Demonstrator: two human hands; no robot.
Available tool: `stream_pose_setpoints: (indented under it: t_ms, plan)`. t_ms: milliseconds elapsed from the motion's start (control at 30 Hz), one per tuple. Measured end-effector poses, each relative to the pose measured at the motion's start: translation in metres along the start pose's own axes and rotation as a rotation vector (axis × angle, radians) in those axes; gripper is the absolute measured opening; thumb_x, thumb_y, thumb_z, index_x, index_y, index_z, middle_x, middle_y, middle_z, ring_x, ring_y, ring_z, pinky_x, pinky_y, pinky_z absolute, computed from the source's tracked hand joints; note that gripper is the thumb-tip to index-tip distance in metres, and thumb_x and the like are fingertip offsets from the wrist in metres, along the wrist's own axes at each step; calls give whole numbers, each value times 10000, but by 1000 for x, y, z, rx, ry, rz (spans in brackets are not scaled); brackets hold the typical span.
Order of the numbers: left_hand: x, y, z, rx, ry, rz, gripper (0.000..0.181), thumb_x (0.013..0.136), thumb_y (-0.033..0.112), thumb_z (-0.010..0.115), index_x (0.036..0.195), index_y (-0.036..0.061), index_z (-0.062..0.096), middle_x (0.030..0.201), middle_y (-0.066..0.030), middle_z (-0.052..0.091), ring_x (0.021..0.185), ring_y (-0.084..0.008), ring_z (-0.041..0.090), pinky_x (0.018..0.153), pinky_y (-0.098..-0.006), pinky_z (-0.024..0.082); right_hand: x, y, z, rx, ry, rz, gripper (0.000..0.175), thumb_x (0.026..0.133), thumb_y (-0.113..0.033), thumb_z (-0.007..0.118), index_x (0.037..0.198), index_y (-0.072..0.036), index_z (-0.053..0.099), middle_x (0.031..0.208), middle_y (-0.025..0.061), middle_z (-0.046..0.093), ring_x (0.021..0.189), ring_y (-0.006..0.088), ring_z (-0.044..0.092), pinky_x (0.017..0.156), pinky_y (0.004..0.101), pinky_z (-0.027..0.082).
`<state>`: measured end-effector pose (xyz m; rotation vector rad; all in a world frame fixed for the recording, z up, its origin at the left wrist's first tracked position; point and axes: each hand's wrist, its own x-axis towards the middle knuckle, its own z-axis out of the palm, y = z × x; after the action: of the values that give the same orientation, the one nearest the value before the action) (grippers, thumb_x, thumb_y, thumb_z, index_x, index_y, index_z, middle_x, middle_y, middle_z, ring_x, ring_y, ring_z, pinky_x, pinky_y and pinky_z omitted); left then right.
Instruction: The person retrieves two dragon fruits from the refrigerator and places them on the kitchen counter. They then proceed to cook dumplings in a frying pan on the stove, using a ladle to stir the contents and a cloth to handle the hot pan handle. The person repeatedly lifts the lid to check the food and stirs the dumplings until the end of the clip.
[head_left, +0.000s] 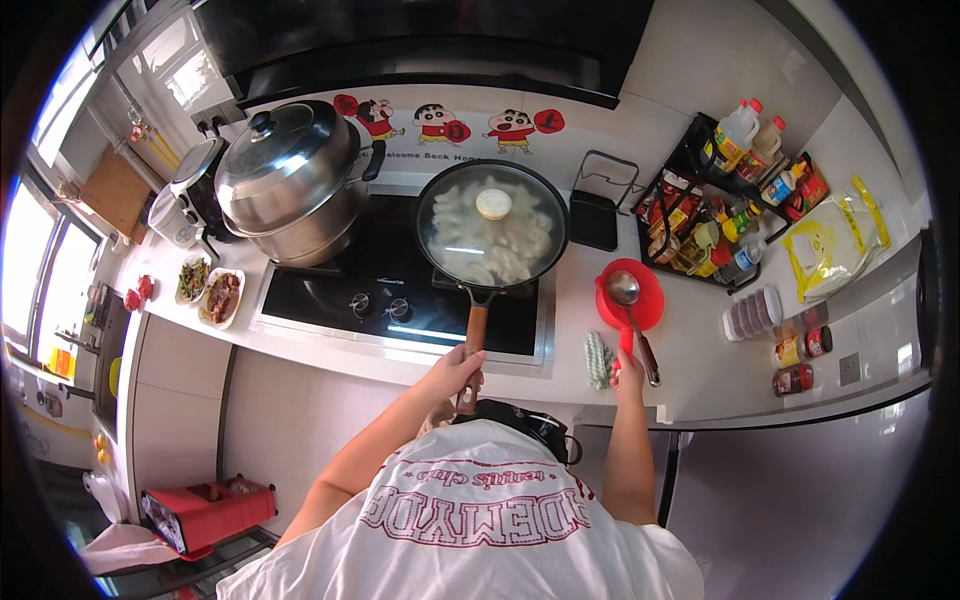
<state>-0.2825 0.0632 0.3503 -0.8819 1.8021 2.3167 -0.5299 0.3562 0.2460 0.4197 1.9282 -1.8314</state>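
My left hand (453, 373) grips the brown handle of a frying pan (478, 330) that sits on the right side of the black glass hob (330, 307). A glass lid (525, 217) with a pale round knob covers the pan. Through the partly fogged glass, pale dumplings (487, 251) show in whitish liquid. To the right, my right hand (627, 373) is closed around the handle of a red plastic dipper (651, 304) on the worktop. A metal ladle (622, 287) rests in the dipper, its dark handle slanting out beside my hand. A green-and-white cloth (598, 361) lies just left of that hand.
A large lidded steel steamer pot (289, 180) occupies the left burner. Left of the hob are two dishes of food (223, 298). A black rack (697, 202) of bottles and packets, a black lid stand (594, 225) and several jars (793, 380) stand on the right.
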Motion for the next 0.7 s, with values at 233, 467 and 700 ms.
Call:
stream_pose_setpoints:
  t_ms: [233,467,700]
  plan:
    - [1,-1,0,44,9,11,300,918,332,520,953,36,476,691,-54,570,601,-126,560,569,-258,469,3,4,-20,39,18,-31,253,838,-320,631,853,-80,554,620,-8,519,448,54,448,352,193,304]
    - [1,4,0,23,-19,4,308,919,330,519,963,28,477,692,-52,566,599,-125,559,568,-261,474,11,3,-36,-13,28,51,332,818,-410,642,966,-127,552,729,7,566,538,89,503,404,213,337]
    - [7,-5,-2,34,-16,20,351,912,347,529,954,3,480,684,-55,569,608,-126,557,563,-252,462,-12,7,-44,-514,229,-74,608,812,-523,583,1202,-69,473,915,92,608,738,225,606,591,383,466]
